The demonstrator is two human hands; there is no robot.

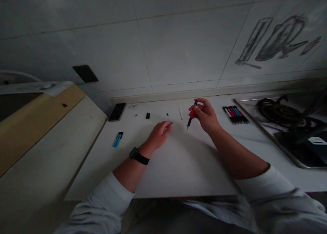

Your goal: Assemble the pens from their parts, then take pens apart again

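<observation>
- The right hand [207,117] is closed around a red pen [191,116], pinching its barrel between thumb and fingers.
- The pen is tilted above the table [184,172], its dark grip and pointed tip slanting down and toward the left hand [159,133]; whether the tip touches the surface is hard to tell.
- The left hand is low over the table, fingers loosely bent; I cannot tell whether thumb and fingertips meet. A black watch [139,156] circles that wrist.
- Between the hands and farther back lies a thin white stick [181,113], with a small dark piece [167,114] to its left.
- Farther left are two short black pieces [148,115] side by side, then some tiny bits [136,115] too small to make out.
- A phone [117,111] lies near the table's back left corner; in front of it are blue pieces [118,139] with dark ends.
- To the right of the right hand, a row of pens [235,115] in white, red, blue and black lies near a metal-rimmed stove [268,138].
</observation>
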